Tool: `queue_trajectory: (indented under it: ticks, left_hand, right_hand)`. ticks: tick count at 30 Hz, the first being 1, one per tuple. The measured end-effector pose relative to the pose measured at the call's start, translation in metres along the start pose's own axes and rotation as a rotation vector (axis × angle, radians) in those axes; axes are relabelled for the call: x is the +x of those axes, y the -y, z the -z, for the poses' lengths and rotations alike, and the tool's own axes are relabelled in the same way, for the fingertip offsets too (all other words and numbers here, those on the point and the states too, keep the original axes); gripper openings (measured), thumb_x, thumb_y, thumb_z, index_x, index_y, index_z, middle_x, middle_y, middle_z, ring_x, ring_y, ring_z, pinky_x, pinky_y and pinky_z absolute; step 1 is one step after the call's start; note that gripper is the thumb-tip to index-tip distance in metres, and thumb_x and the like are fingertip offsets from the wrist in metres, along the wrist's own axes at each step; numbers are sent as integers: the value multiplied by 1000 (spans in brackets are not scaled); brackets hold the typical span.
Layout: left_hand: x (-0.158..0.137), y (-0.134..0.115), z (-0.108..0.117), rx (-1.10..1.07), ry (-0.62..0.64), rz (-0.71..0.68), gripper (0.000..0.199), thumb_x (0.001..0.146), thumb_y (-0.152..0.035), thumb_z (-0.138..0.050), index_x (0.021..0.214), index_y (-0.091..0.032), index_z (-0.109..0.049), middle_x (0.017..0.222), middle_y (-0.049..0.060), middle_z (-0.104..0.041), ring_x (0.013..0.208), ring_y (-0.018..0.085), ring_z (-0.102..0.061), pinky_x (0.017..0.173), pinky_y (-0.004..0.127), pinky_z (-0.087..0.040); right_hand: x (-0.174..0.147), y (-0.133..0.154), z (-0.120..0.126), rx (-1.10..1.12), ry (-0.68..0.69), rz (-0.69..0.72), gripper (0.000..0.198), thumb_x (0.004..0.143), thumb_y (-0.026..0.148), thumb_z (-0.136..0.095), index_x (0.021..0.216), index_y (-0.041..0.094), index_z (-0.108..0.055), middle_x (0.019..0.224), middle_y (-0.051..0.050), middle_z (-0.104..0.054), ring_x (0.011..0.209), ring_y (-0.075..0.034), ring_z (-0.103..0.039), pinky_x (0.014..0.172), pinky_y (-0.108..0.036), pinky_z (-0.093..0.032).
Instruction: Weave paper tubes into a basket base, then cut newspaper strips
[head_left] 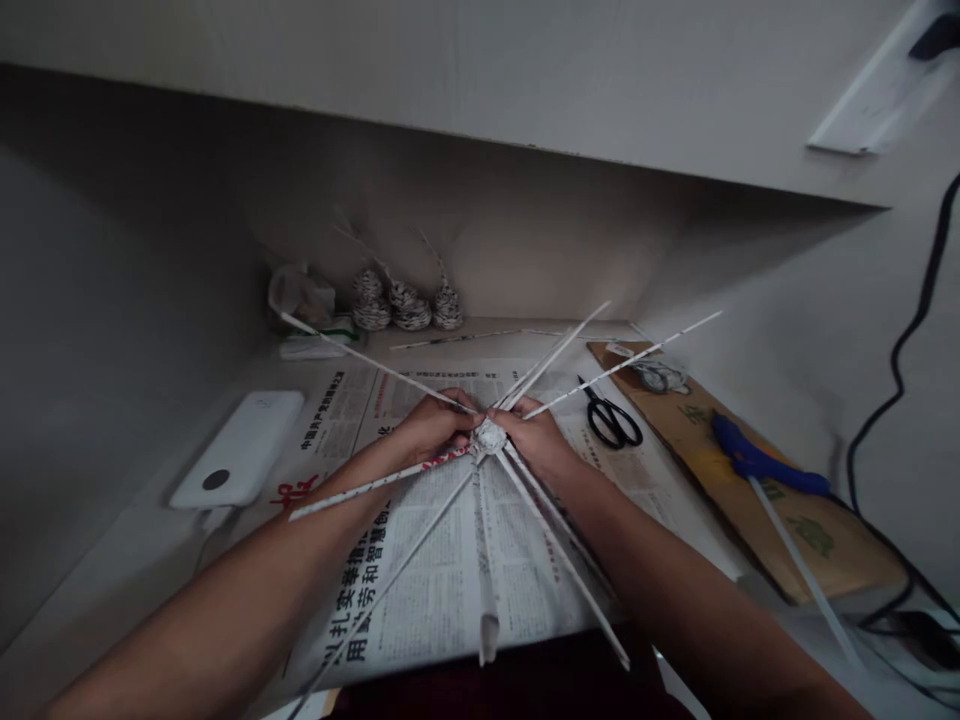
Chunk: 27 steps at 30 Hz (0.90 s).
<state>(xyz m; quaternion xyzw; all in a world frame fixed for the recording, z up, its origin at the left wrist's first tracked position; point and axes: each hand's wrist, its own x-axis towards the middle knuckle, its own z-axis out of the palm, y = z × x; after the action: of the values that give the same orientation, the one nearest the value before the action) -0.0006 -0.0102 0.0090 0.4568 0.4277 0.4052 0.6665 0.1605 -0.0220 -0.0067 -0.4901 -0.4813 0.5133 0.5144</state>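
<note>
White paper sticks [484,550] splayed from a small round hub [491,436] pinched by left hand [442,422] and right hand [534,430] over spread newspaper [525,605], with black scissors [595,398] at right and, farther, woven bulbs [410,308] near the back wall [540,250].

We pinch a small woven disc [491,437] between our left hand [439,425] and right hand [532,434], paper sticks [488,635] fanning out around it above newspaper [442,590] on the desk [150,560]. Scissors [595,398] lie near our right hand, a blue glue gun [772,468] farther right, and 3 woven pieces [411,308] stand by the back wall [547,260].
</note>
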Motion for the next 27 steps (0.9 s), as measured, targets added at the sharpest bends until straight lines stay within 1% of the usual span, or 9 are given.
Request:
queue_trajectory:
  ticks: [3,5,7,10,14,17,19,23,27]
  left_hand:
    - [1,0,-1,16,15,-10,42,41,-28,-90,64,-16,-56,49,-5,-54,40,7,-45,38,19,-32]
    - [2,0,-1,35,31,-9,42,41,-28,-90,67,-15,-59,54,-3,-58,44,8,-49,40,19,-34]
    - [4,1,-3,48,22,-24,44,39,-27,-91,68,-15,-60,56,-3,-59,44,8,-49,40,20,-34]
    - [6,3,-5,40,-21,-97,45,37,-28,-91,63,-16,-56,50,-6,-54,42,7,-44,39,20,-31]
    - [5,3,-6,37,-43,-152,43,40,-33,-90,57,-17,-53,48,-6,-52,40,7,-41,39,20,-29]
    - [4,3,-6,64,-70,-161,42,42,-35,-89,57,-19,-53,46,-6,-51,39,8,-40,39,21,-29]
    - [4,2,-5,99,-110,-173,39,45,-35,-87,56,-19,-53,46,-6,-52,38,9,-41,39,22,-28]
    - [3,1,-7,186,-169,-209,29,50,-29,-83,55,-18,-57,50,-3,-57,45,10,-47,46,22,-33]
    - [3,2,-9,190,-174,-270,21,50,-22,-79,54,-18,-59,54,-3,-60,54,12,-52,54,23,-39]
  right_hand:
    - [1,-1,2,-86,14,46,18,64,33,-74,70,18,-67,61,1,-64,57,-15,-54,54,-28,-39]
    - [1,-1,3,-77,3,39,18,63,32,-74,71,18,-67,61,2,-64,56,-14,-54,54,-28,-40]
    - [2,-1,4,-22,11,13,20,61,32,-76,72,18,-67,60,2,-64,54,-14,-54,55,-28,-41]
    - [3,0,5,91,51,-48,26,56,34,-82,70,18,-66,59,2,-65,53,-15,-56,55,-29,-43]
    - [6,2,6,216,47,-108,31,54,38,-86,62,18,-63,55,1,-64,51,-15,-57,56,-30,-46]
    - [7,3,6,248,34,-131,30,52,35,-87,62,18,-63,56,-1,-65,52,-17,-58,57,-32,-48]
    - [7,2,5,255,24,-103,29,53,33,-86,64,18,-63,58,-1,-66,52,-17,-58,56,-32,-47]
    - [3,-1,5,213,-29,57,26,60,33,-82,63,20,-60,55,4,-60,51,-14,-54,53,-29,-42]
    - [-2,-2,7,159,-45,125,24,63,33,-82,68,20,-63,60,4,-62,56,-14,-56,58,-28,-44]
